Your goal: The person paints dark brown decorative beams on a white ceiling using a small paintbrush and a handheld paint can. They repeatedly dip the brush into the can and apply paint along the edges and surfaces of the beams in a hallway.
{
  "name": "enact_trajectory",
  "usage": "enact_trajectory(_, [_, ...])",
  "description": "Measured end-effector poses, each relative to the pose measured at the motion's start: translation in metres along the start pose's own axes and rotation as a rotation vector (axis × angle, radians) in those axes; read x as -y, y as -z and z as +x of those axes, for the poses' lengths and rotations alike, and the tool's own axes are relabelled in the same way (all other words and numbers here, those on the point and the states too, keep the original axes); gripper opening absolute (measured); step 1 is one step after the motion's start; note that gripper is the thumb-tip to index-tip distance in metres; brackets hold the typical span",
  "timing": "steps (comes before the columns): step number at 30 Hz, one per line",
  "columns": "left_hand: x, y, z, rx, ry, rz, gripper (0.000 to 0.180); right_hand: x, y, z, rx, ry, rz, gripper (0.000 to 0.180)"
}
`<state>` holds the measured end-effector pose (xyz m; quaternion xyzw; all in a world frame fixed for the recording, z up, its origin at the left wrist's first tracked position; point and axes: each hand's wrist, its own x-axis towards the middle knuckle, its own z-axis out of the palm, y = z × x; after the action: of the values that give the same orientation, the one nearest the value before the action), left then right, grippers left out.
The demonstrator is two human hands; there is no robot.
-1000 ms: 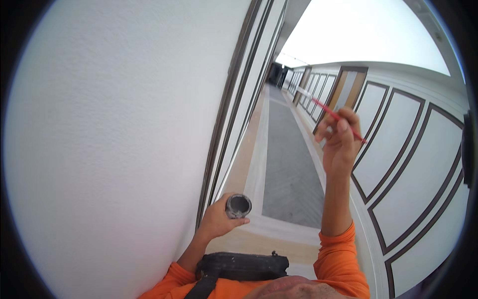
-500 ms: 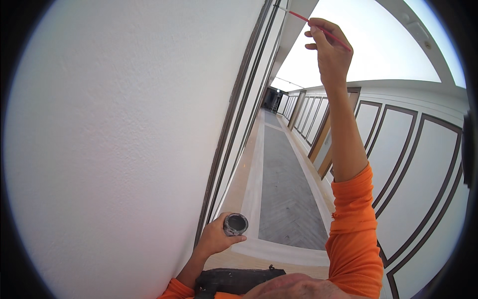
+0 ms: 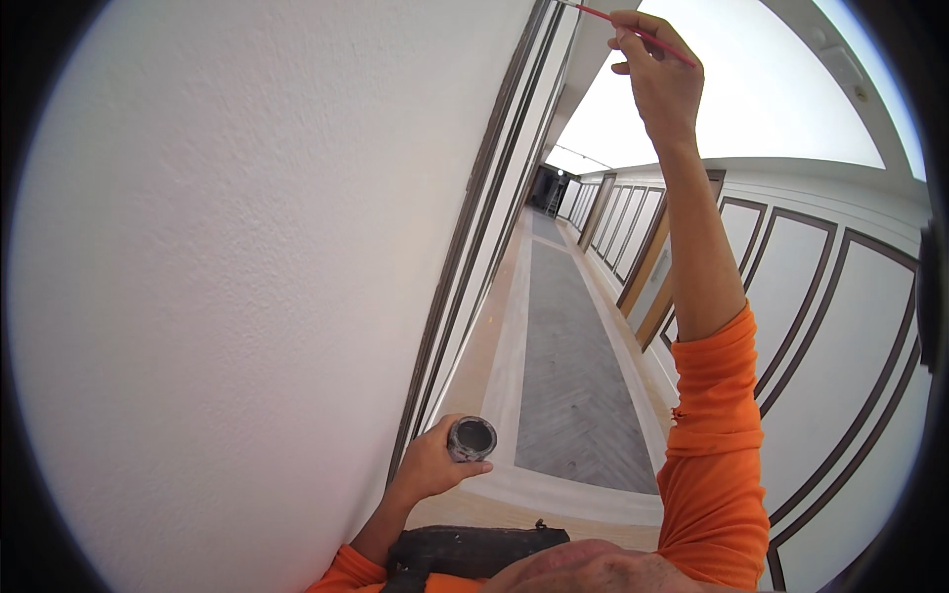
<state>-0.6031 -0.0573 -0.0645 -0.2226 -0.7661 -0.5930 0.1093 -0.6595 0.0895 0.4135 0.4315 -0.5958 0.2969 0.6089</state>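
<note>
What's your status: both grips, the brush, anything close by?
Right grip raised, holding red-handled brush. Tip near dark wall trim at top edge of view, contact unclear. Left grip low, around open jar, dark inside. White wall close on left.

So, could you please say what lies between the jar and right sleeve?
Between the jar and sleeve, the head view shows grey floor with pale borders.
</note>
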Motion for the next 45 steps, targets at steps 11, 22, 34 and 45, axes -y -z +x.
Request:
enact_trajectory(11, [-0.003,0.001,0.000,0.004,0.008,-0.002,0.073,0.016,-0.004,-0.003,0.040,0.012,-0.084,0.016])
enact_trajectory(22, [0.000,-0.001,0.002,-0.004,-0.023,0.023,0.073,0.005,0.002,-0.017,0.055,0.085,-0.079,0.016])
enact_trajectory(34, [0.008,-0.005,0.002,-0.018,-0.044,0.022,0.073,0.000,0.007,-0.031,0.073,0.086,-0.078,0.018])
enact_trajectory(45, [0.009,-0.004,0.003,-0.006,-0.025,0.020,0.075,-0.001,0.003,-0.037,0.065,0.065,-0.034,0.016])
